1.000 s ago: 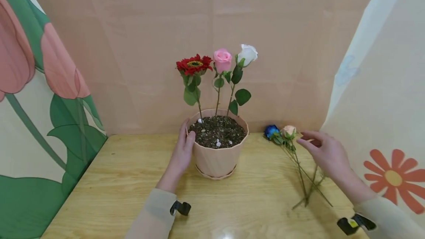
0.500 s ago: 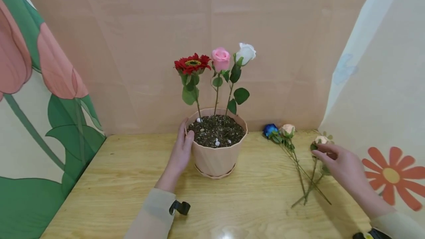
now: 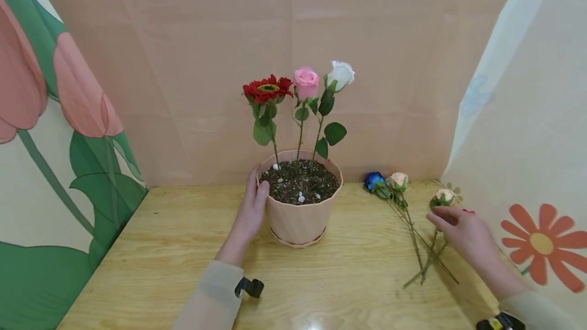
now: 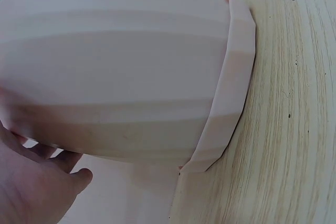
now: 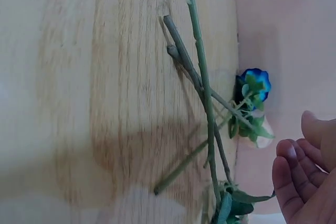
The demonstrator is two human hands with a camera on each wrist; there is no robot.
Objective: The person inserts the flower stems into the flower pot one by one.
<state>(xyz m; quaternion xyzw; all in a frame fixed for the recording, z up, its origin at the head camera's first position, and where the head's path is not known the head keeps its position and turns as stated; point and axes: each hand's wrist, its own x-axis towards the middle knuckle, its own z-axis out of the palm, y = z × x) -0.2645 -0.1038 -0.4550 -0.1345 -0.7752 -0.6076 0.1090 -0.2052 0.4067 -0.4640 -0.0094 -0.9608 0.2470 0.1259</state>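
Note:
A pale pink flowerpot [image 3: 300,223] full of dark soil stands on the table with its saucer beneath. Three artificial flowers rise from the soil: a red daisy-like flower [image 3: 267,89], a pink rose [image 3: 306,83] and a white rose [image 3: 341,75]. My left hand [image 3: 249,208] holds the pot's left side, thumb near the rim; in the left wrist view its fingers [image 4: 68,160] lie along the wall. Over the loose stems at right hovers my right hand [image 3: 465,230], fingers loosely bent and holding nothing, just in front of a peach rose [image 3: 445,197].
Right of the pot lie a blue rose [image 3: 375,181] and another peach rose [image 3: 397,181], their stems crossing on the wooden table [image 3: 183,248]. A speck of red shows behind my right hand. Printed cloth walls enclose the back and sides.
My right hand has moved right and slightly down, from beside the first peach rose to the other one, which came into view. My left hand stays on the pot.

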